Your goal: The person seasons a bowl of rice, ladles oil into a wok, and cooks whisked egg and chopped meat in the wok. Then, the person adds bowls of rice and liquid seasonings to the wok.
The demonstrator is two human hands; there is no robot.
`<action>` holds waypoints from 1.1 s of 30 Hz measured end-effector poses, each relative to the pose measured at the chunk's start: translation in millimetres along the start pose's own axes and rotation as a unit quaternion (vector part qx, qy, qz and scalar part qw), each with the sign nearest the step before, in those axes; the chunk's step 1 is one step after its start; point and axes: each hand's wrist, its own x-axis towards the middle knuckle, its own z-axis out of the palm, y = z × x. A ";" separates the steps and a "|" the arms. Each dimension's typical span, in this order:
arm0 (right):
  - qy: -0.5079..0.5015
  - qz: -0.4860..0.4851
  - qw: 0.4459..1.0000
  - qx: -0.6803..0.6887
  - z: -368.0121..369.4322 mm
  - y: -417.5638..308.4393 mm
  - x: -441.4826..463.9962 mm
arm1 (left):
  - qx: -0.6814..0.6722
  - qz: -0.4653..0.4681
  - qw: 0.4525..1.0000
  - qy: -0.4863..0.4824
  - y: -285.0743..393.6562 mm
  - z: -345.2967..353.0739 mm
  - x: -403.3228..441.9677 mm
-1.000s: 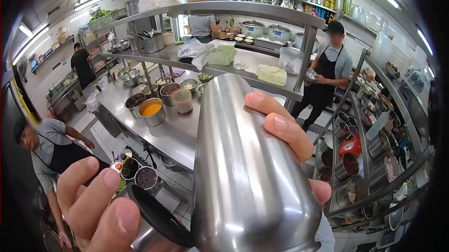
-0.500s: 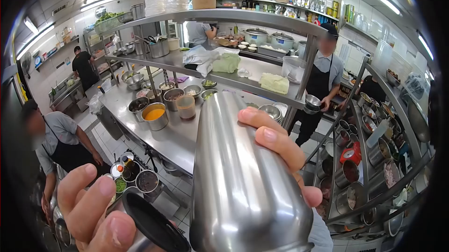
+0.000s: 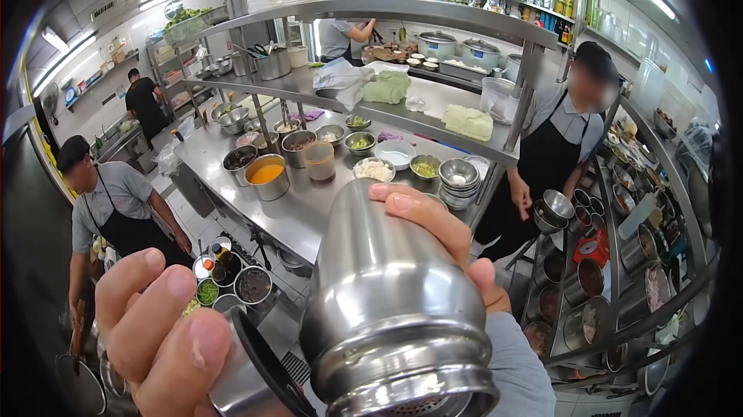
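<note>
A stainless steel flask fills the lower middle, tilted with its open mouth toward me and its base pointing away. My right hand is closed round its far end, with the fingers over the top. Inside the mouth shows a perforated metal strainer. At lower left my left hand grips a steel lid with a black rim, held just left of the flask and partly cut off by the frame edge.
Beyond the flask stands a steel counter with a pot of orange liquid and several bowls. A shelf above it bears folded cloths. A co-worker holds bowls at right; another person stands at left. Racks of pots line the right.
The flask's mouth end has risen into view, showing the neck and strainer. The co-worker at right appears nearer, leaning over the bowls. Both hands keep their holds.
</note>
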 end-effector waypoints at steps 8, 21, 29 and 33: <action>0.173 -0.105 0.979 0.017 44.4 16.8 -0.3 | 0.034 0.092 0.991 0.090 -11.4 20.4 -8.4; 0.307 0.029 0.951 0.035 72.0 -17.4 31.6 | 0.084 0.121 0.987 0.068 -21.9 2.9 -16.2; 0.260 -0.009 0.963 0.070 78.0 -13.7 33.9 | 0.064 0.051 0.995 0.063 -15.4 -2.8 -26.5; 0.215 -0.025 0.970 0.113 75.9 -13.8 33.1 | 0.059 0.024 0.996 0.064 -11.6 -5.2 -31.1</action>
